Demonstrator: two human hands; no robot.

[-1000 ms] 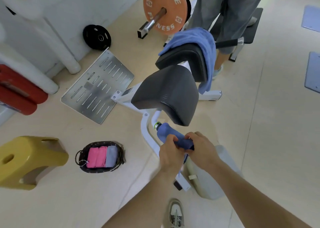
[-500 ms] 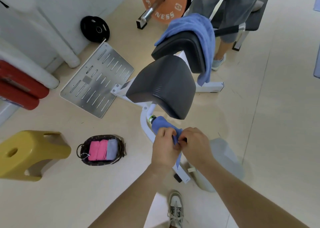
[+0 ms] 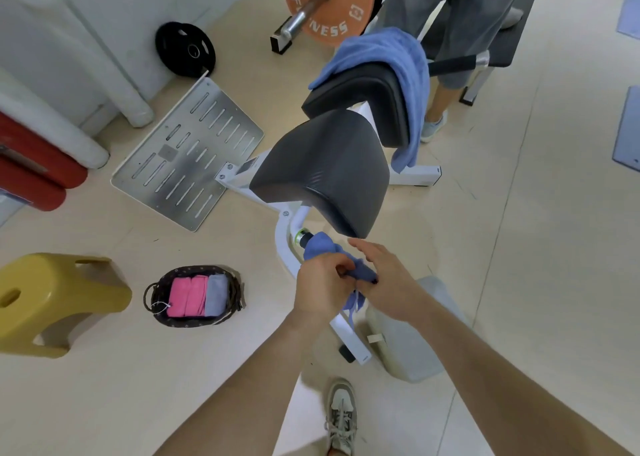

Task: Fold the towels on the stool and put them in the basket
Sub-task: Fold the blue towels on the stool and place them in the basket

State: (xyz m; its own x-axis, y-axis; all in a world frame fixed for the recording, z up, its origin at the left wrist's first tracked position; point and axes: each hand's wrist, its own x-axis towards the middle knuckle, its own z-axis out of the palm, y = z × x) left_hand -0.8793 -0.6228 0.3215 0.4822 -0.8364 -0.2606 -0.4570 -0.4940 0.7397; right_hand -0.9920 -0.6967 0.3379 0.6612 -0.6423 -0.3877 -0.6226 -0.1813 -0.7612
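Note:
A small blue towel (image 3: 320, 244) is bunched over a handle of the white gym machine, just below its black seat pad (image 3: 325, 168). My left hand (image 3: 322, 289) grips the towel's lower part with curled fingers. My right hand (image 3: 388, 282) lies over the towel from the right, its fingers stretched out and blurred. A larger blue towel (image 3: 384, 49) hangs over the machine's upper black pad. On the floor to the left, the dark woven basket (image 3: 156, 303) holds two folded pink towels (image 3: 183, 296) and a lavender one (image 3: 216, 294). The yellow stool (image 3: 52, 293) stands at far left.
A slotted metal footplate (image 3: 187, 154) lies left of the machine. An orange barbell plate (image 3: 325, 5) and a black weight disc (image 3: 185, 49) sit at the back. Another person's legs (image 3: 460, 16) stand behind the pads. A grey bin (image 3: 408, 345) and my shoe (image 3: 341, 417) are below my hands.
My right hand's fingers have straightened from a curled grip on the small towel. The towel is more bunched, with an end hanging below my hands.

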